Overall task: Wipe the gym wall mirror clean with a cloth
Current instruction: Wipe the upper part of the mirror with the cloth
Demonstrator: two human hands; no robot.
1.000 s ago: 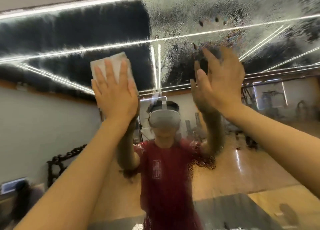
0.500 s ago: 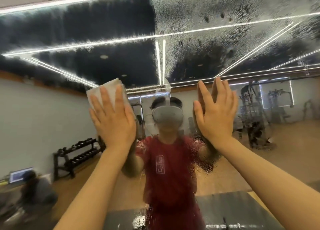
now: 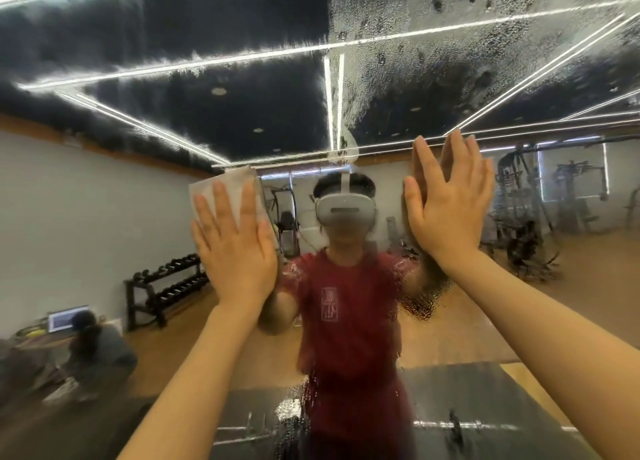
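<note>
Both hands have come down the mirror (image 3: 104,217) since a second ago: they were up against the reflected dark ceiling, now they sit level with the reflected headset. View has tilted down too, more gym floor showing.

Left hand (image 3: 232,251): fingers straight and slightly spread, palm flat, pressing the white cloth (image 3: 228,186) against the glass. Cloth's top edge and upper left corner stick out above the fingertips; rest is hidden under the hand.

Right hand (image 3: 446,210): flat, fingers straight and close together, holding nothing. It meets its own reflection at the fingertips, so it looks to be touching the glass, palm contact not certain.

Mirror state: upper right area is covered in fine droplets or foam film (image 3: 433,44), upper left band looks clearer and darker. Wet streaks also run down the middle below the reflected red shirt (image 3: 349,321).

Reflected background: dumbbell rack (image 3: 166,286) at left, weight machines (image 3: 526,217) at right, a seated person by a laptop (image 3: 64,321) at lower left, blurred.
</note>
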